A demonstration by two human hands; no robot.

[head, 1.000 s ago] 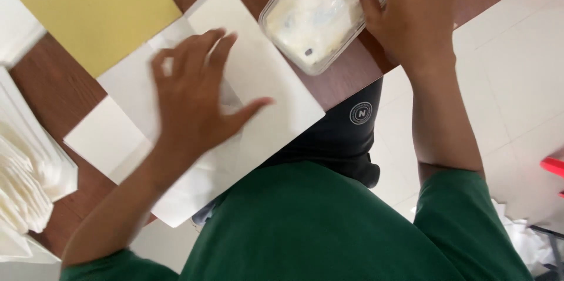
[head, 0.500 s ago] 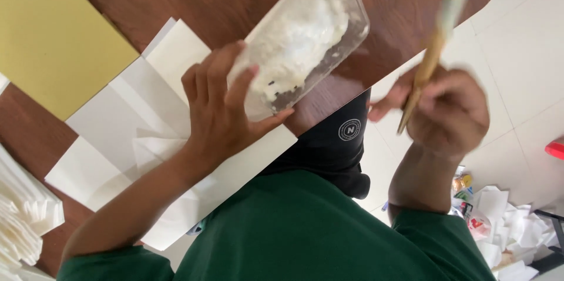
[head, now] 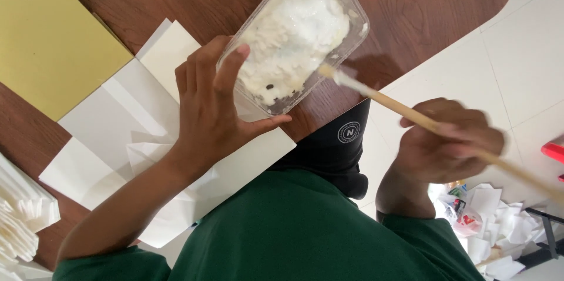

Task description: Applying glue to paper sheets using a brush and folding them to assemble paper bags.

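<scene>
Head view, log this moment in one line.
left hand: holds clear plastic tub of white paste | right hand: holds wooden brush at tub

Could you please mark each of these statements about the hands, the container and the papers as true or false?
1. The left hand grips the clear plastic container of white paste. True.
2. The right hand holds a metal spoon. False: it holds a wooden stick with a white-coated tip.
3. The stick's tip is near the container's rim. True.
4. The container is empty. False: it is full of white paste.
5. A yellow sheet lies on the dark wooden table. True.
6. The white paper lies under the right hand. False: it lies under the left hand.
</scene>
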